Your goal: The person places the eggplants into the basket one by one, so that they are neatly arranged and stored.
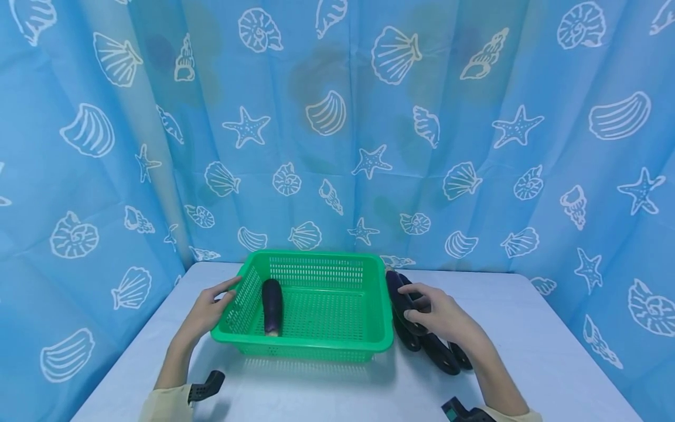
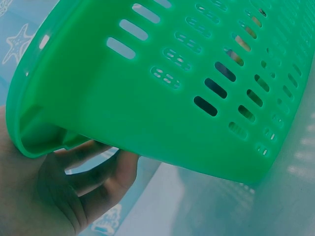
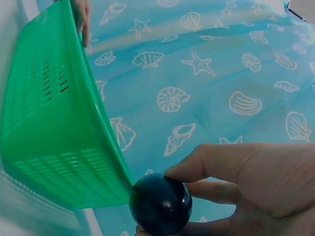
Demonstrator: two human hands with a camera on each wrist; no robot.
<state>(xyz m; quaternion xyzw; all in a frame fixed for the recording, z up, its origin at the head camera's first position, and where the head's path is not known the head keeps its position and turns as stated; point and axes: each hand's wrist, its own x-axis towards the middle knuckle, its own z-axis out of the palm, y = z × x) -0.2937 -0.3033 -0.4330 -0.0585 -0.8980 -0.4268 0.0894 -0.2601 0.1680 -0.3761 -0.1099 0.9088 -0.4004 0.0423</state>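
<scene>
A green plastic basket (image 1: 311,341) with slotted walls stands on the table. Its left rim is gripped by my left hand (image 1: 208,310), whose fingers reach beneath the edge in the left wrist view (image 2: 93,182). Inside the basket, toward the left, lies one dark purple eggplant (image 1: 272,302). My right hand (image 1: 448,315) holds another eggplant (image 1: 398,293) between thumb and fingers, just outside the basket's right wall; its rounded dark end (image 3: 160,204) shows in the right wrist view. Several more eggplants (image 1: 442,356) lie beneath and beside that hand, partly hidden by it.
The table (image 1: 295,398) has a white cover. A blue curtain (image 1: 337,146) printed with white shells and starfish hangs behind it and along both sides. Dark wrist devices (image 1: 208,385) are worn near both cuffs.
</scene>
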